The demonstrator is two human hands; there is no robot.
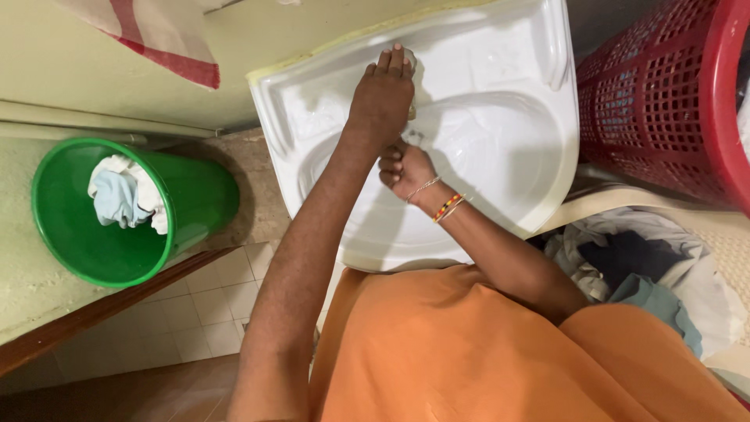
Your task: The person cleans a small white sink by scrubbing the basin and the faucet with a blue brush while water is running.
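While the white ceramic washbasin [500, 86] shows no standing water that can be made out, the work at it looks barely begun: the bowl is pale and bare, no soap or foam shows, and whether water is running cannot be told, since the tap is hidden under the left hand [383, 94]. That hand lies at the back rim of the basin, palm down, fingers together and curled forward over what seems to be the tap; a little metal shows below it, but how tight the hold is cannot be seen. Its arm runs straight up from the lower edge of the view, long and nearly unbent. Below it and touching or nearly touching it, the right hand [405, 168] sits inside the bowl, loosely closed into a fist with the knuckles turned toward the left; nothing can be seen in its grasp, and beaded bracelets [447, 207] ring the wrist. Its forearm comes in bent from the right, over the orange garment [484, 352] the person wears. Well to the left, on the floor, stands a green plastic bucket [195, 195] with pale cloths in it, and a red plastic lattice basket [664, 101] stands just right of the basin above a heap of clothes [633, 273].
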